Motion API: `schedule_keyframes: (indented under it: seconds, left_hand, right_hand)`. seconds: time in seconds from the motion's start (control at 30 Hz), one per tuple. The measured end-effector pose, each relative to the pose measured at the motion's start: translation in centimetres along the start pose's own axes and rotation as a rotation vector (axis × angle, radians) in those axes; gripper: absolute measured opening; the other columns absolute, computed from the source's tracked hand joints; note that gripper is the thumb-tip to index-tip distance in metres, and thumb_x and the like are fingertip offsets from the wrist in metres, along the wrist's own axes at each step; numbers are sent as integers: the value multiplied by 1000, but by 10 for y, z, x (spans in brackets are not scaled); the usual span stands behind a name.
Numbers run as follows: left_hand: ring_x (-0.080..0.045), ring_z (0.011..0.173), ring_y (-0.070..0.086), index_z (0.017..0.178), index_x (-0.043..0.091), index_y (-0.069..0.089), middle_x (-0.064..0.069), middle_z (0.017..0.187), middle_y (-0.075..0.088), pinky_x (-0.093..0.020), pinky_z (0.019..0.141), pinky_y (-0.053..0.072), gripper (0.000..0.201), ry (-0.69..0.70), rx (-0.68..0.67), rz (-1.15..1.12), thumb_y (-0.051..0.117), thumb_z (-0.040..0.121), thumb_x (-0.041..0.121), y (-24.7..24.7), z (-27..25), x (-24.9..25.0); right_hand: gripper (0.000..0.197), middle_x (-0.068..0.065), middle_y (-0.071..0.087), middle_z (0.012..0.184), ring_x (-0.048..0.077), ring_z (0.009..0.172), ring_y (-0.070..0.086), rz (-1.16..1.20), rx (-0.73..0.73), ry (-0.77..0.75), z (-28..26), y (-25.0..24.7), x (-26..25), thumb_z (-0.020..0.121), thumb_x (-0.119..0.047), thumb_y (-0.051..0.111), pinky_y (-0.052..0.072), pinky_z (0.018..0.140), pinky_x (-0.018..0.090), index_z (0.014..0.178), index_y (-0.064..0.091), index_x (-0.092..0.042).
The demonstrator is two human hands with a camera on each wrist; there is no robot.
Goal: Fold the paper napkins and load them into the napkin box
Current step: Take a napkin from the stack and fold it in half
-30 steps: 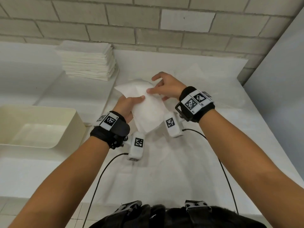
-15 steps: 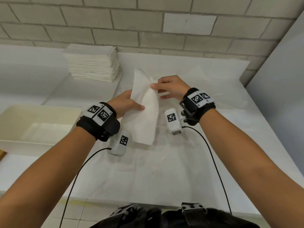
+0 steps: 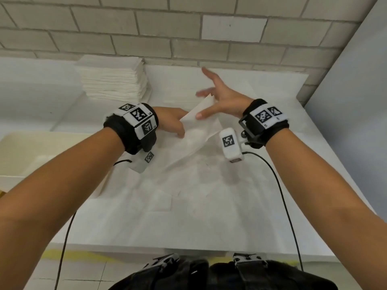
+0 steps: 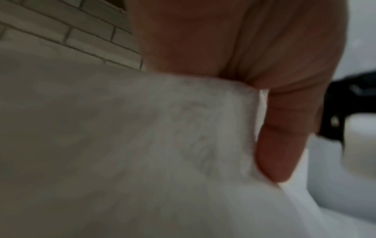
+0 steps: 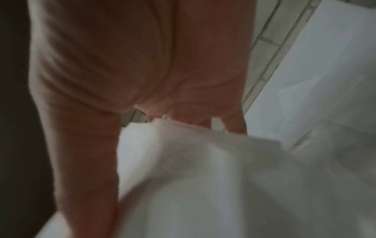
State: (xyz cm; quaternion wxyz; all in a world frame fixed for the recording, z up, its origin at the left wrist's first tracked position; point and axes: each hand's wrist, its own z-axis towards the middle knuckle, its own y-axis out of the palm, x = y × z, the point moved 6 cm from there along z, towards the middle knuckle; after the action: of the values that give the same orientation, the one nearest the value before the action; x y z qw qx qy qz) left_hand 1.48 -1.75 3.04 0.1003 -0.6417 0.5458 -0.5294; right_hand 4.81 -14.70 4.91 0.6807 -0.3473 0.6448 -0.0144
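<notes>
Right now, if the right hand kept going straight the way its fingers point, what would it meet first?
Nothing close: the right hand, fingers spread, points past the napkin toward the brick wall. The way looks free until there, though depth is unclear.

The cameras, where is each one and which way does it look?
Head: on the head, looking down at the table; both forearms, left hand, right hand show.
Left wrist: under the left wrist, along the fingers gripping the napkin.
Right wrist: under the right wrist, along the spread fingers.
All three share the napkin.
</notes>
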Motion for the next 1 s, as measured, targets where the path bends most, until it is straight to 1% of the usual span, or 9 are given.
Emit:
schedule_keyframes:
  seconds: [0.1, 0.2, 0.3, 0.4, 0.53, 0.63, 0.73, 0.87, 1.0]
  left_hand:
    - [-22, 102, 60, 112, 26, 52, -1, 108, 62, -33, 89, 49, 39, 14, 28, -9, 65, 82, 4, -8, -6, 3]
    - [-18, 100, 60, 120, 26, 53, 3, 109, 62, -31, 89, 51, 49, -42, 52, -21, 73, 78, 12, -11, -18, -18]
    - [-21, 98, 62, 123, 14, 56, -4, 107, 64, -27, 78, 57, 51, -75, 192, -266, 75, 76, 6, -10, -23, -44]
    - [-21, 101, 64, 119, 6, 58, -7, 111, 65, -29, 81, 56, 44, -47, 372, -710, 71, 77, 1, -3, -27, -61]
    - [-13, 78, 67, 103, 8, 62, -5, 96, 67, -20, 67, 57, 23, -2, 469, -1024, 59, 84, -6, 22, -30, -65]
    - [-15, 80, 67, 98, 11, 62, -5, 96, 67, -23, 69, 56, 24, -58, 442, -1065, 56, 85, -8, 39, -29, -73]
    - [-21, 94, 65, 110, 12, 61, -5, 105, 68, -29, 78, 53, 28, -129, 351, -995, 62, 84, 0, 52, -33, -81]
    - [-25, 96, 64, 103, 10, 62, -10, 108, 67, -35, 87, 51, 25, -126, 410, -961, 67, 81, 0, 56, -37, -81]
    - [-30, 104, 62, 111, 5, 60, -13, 110, 65, -45, 96, 49, 42, -170, 541, -934, 74, 72, -3, 55, -38, -88]
  right_hand:
    - [62, -1, 59, 111, 17, 110, 56, 76, -31, 89, -7, 6, 19, 74, -1, 74, 50, 91, 25, 128, 49, -17]
    - [35, 0, 66, 99, 13, 88, 66, 311, 108, 95, -22, -5, 39, 77, 5, 68, 56, 74, 22, 104, 59, -14]
    - [33, 2, 66, 102, 10, 85, 68, 491, 167, 92, -34, -13, 56, 79, 8, 63, 57, 73, 23, 104, 57, -13]
    - [32, 2, 67, 99, 11, 85, 69, 581, 117, 131, -43, -2, 66, 82, 13, 57, 57, 72, 23, 102, 58, -12]
    - [43, 6, 63, 98, 21, 95, 61, 520, 89, 203, -50, 15, 79, 76, 22, 58, 57, 77, 28, 101, 57, -12]
    - [53, 5, 62, 101, 21, 98, 59, 218, 48, 252, -58, 24, 84, 70, 17, 67, 53, 81, 25, 113, 56, -12]
    - [52, 2, 60, 95, 10, 85, 59, 83, 55, 302, -71, 27, 86, 72, 14, 68, 47, 62, 7, 117, 55, -8]
    - [52, 3, 58, 102, 18, 95, 57, 119, 162, 344, -76, 24, 93, 77, 5, 70, 40, 65, 7, 121, 51, -17]
    - [30, 8, 59, 96, 25, 91, 55, 12, 129, 322, -72, 34, 96, 76, 1, 71, 41, 69, 20, 100, 59, -14]
